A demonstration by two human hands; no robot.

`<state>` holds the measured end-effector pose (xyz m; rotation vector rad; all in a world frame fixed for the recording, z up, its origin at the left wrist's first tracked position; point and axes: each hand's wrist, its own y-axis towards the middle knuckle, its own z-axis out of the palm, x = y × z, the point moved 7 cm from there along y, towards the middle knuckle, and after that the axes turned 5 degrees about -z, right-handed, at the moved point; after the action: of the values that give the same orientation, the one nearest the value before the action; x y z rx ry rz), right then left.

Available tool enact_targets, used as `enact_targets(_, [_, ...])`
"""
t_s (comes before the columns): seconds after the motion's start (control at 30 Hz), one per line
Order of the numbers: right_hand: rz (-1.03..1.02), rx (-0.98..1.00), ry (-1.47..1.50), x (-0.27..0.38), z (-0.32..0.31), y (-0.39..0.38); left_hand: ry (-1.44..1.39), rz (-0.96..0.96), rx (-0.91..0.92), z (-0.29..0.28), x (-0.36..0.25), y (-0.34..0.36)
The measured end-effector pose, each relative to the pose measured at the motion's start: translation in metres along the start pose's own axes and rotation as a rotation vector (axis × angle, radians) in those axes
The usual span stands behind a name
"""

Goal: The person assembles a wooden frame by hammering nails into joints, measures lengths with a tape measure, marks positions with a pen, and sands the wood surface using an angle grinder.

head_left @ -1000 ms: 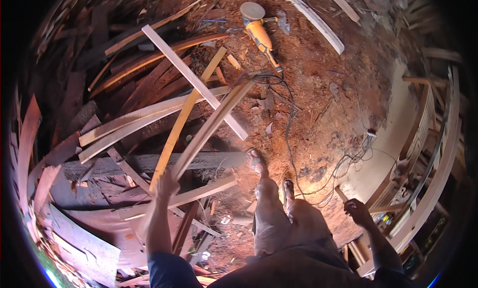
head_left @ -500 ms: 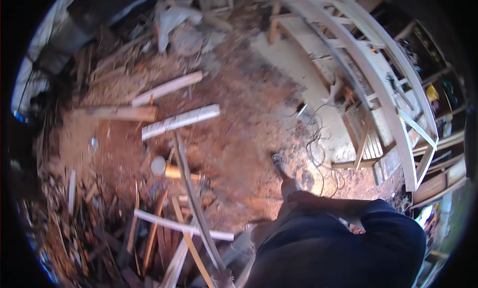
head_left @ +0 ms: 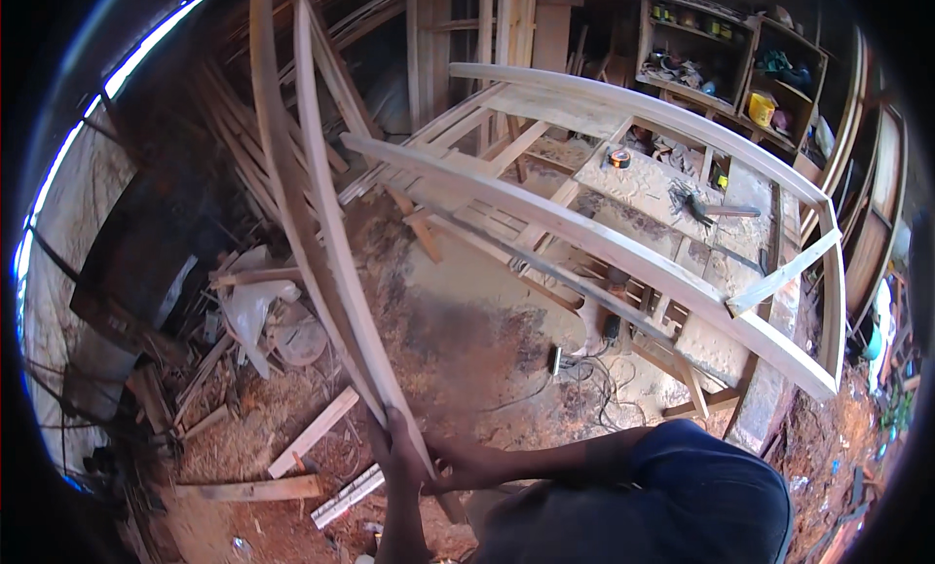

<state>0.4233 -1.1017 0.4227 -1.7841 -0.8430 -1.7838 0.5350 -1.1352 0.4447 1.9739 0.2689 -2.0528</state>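
Note:
Two long, slightly bowed wooden battens [head_left: 336, 223] rise steeply from my hands toward the upper left, one paler than the other. Around their lower part my left hand [head_left: 397, 449] is closed, its forearm coming up from the bottom edge. My right hand [head_left: 453, 464] reaches across from the right and grips them just below the left hand, its fingers partly hidden. The lower end of the battens sticks out beneath both hands. On the floor beside them lie a pale wooden offcut [head_left: 314, 431] and a white marked strip [head_left: 349, 496].
A large curved wooden frame [head_left: 584, 228] rests on a workbench to the right, with a tape measure [head_left: 619, 159] and a dark tool [head_left: 693, 208] within it. Shelves [head_left: 696, 92] stand behind. A cable [head_left: 609, 389] is coiled on the floor; timber leans at the back left.
The view has swung up toward the bench and shelves. The battens, earlier low over the scrap pile with one hand at their near end, now stand raised with both hands on them.

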Motion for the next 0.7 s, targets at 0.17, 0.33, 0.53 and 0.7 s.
enact_targets(0.17, [-0.054,-0.773,-0.097,-0.041,-0.181,-0.006,0.110,-0.119,0.477,0.152,0.003,0.120])
enact_targets(0.33, [0.257,-1.406,-0.311,-0.028,-0.333,-0.050,0.294,0.326,0.561,0.163,0.050,0.267])
enact_targets(0.53, [0.332,-1.675,-0.778,-0.031,-0.481,-0.076,0.469,-0.028,0.704,0.162,0.091,0.407])
enact_targets(0.7, [0.503,-1.820,-0.567,-0.050,-0.576,-0.054,0.423,-0.152,0.781,0.170,0.119,0.506])
